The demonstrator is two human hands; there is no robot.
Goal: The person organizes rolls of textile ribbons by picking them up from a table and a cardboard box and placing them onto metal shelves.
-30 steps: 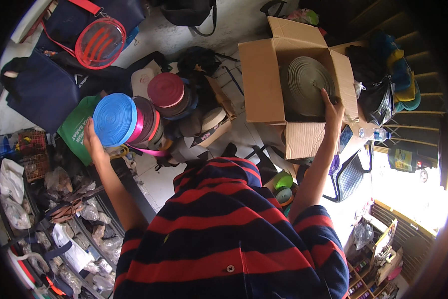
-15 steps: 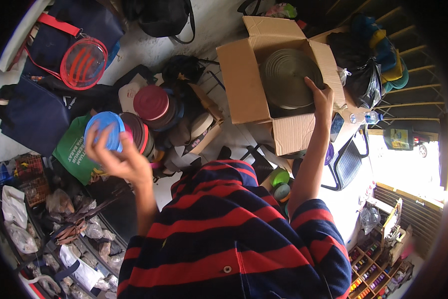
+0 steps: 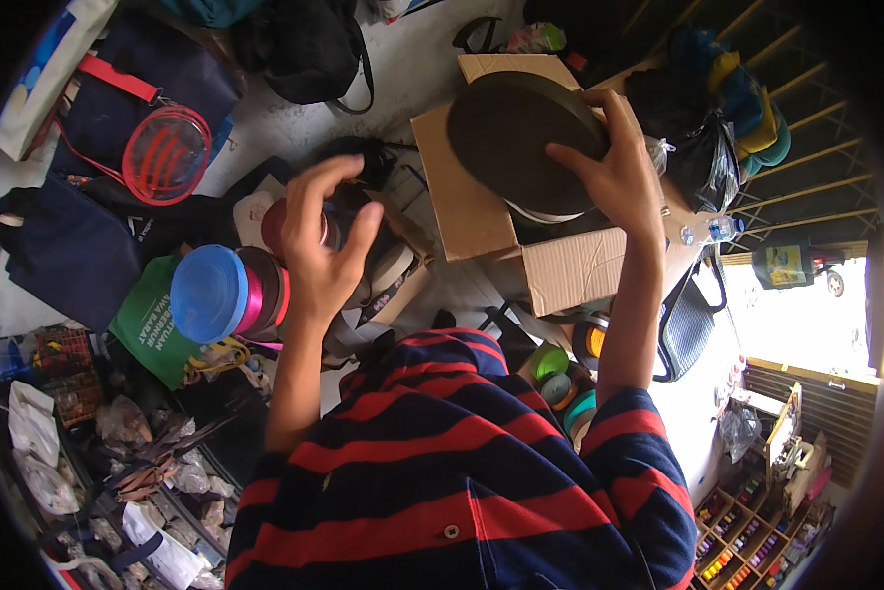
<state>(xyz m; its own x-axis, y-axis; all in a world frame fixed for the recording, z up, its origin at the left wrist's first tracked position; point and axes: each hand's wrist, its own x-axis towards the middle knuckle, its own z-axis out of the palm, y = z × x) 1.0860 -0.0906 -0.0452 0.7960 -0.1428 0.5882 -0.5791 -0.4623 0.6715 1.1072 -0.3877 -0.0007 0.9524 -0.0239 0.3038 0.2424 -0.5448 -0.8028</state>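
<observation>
Okay, so closest in there's a green roll (image 3: 550, 363) just on the near side of the cardboard box (image 3: 573, 270). Left of the box, the left hand (image 3: 324, 251) is up in the air, thumb and fingers spread, nothing in it, with a blue roll (image 3: 209, 293) further left. The right hand (image 3: 619, 169) is at the box's right side, pinching a big dark roll (image 3: 514, 138) over the box's mouth, thumb on the flat face, fingers over the rim. The roll lies left of that grip, so the right hand's way nearer. Being round, it's got no real long axis, but it's tipped, flat face toward the near left, its oval outline slanting far left to near right. Can't tell if it's touching the box. Beyond the box, off left, there's a black bag (image 3: 299, 49).
</observation>
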